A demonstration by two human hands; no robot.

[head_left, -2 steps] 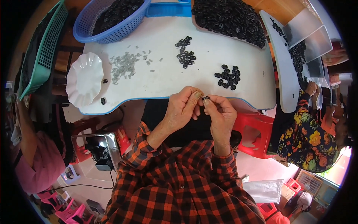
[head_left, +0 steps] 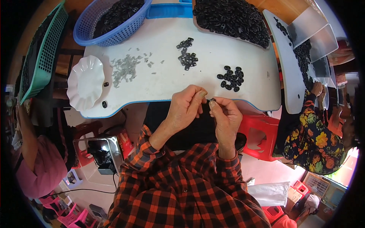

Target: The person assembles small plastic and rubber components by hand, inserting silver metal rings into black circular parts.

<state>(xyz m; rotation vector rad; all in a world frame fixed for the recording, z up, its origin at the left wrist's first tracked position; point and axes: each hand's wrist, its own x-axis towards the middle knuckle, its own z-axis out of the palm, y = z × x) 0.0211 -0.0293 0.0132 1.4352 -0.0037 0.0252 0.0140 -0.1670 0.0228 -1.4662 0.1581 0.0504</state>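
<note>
Both my hands meet in front of the white table's near edge. Thumb and forefinger of my right hand (head_left: 227, 117) pinch a small black plastic piece (head_left: 212, 100). My left hand (head_left: 185, 108) is closed in a pinch right beside it; what its fingertips hold is too small to make out. On the table beyond lie a cluster of black oval pieces with holes (head_left: 231, 78), a cluster of smaller black squarish pieces (head_left: 188, 60) and a scatter of small clear strips (head_left: 125, 68).
A white scalloped plate (head_left: 85, 81) lies at the table's left, two black pieces beside it. Behind stand a blue basket (head_left: 114, 33) and a tray (head_left: 203, 29), both heaped with black pieces. People work on either side; a red stool (head_left: 256, 131) stands at right.
My right hand has moved very slightly right with the black piece, widening the small gap between my fingertips. The table appears shifted a little to the left.
</note>
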